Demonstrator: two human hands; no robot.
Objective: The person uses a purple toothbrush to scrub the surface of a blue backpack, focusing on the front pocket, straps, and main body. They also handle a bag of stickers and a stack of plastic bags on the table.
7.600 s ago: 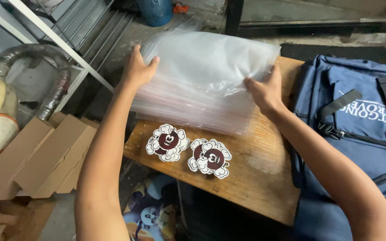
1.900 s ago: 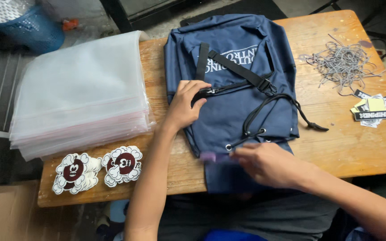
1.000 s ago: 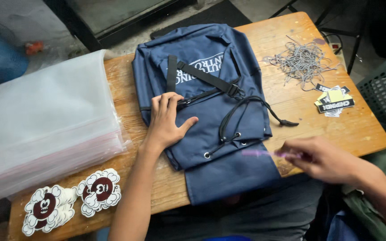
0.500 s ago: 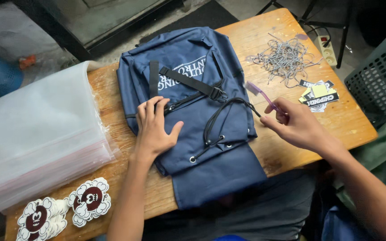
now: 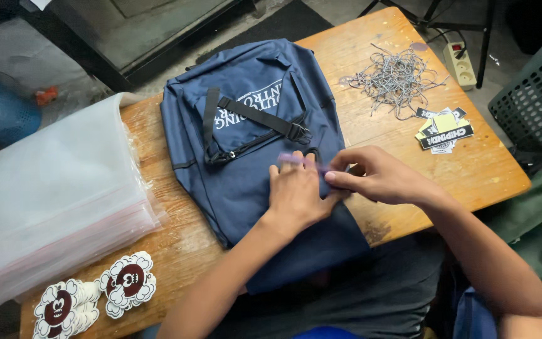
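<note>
A navy blue backpack (image 5: 252, 125) with black straps lies on the wooden table (image 5: 484, 169), its lower end hanging over the near edge. My left hand (image 5: 296, 194) rests on the backpack's lower front with the fingers pressed against the fabric. My right hand (image 5: 377, 176) meets it from the right and pinches a thin purple tool (image 5: 302, 162) that lies across my left fingertips. The tool's far end is partly hidden between the two hands.
A thick stack of clear plastic bags (image 5: 51, 194) covers the table's left end. Two piles of round cartoon stickers (image 5: 95, 295) lie at the near left corner. A tangle of grey strings (image 5: 396, 78) and printed tags (image 5: 443, 129) sit at the right. A power strip (image 5: 459, 58) lies beyond the table.
My right hand, which held the purple tool above the backpack's right side, has come left to meet my left hand on the lower front. My left hand stayed on the backpack.
</note>
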